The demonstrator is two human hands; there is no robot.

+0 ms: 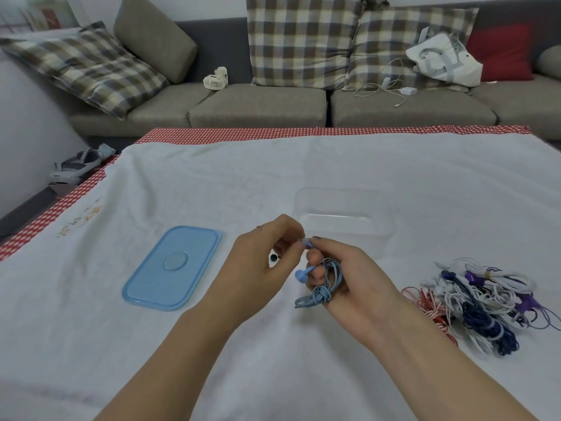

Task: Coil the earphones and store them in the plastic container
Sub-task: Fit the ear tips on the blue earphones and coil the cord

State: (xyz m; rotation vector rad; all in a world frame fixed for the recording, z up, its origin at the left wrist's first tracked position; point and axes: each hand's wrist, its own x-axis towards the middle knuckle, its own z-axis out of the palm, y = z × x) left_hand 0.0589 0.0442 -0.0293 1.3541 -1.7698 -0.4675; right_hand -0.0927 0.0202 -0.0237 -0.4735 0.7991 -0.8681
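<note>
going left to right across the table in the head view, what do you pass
blue lid → left hand → right hand holding the coiled blue earphones → pile of tangled earphones. The clear plastic container sits behind the hands, so its place is unclear.

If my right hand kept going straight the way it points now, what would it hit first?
Probably the left hand: the right hand, gripping the coiled light-blue earphones, points left and slightly away, fingertips almost meeting it already. Depth is unclear.
</note>
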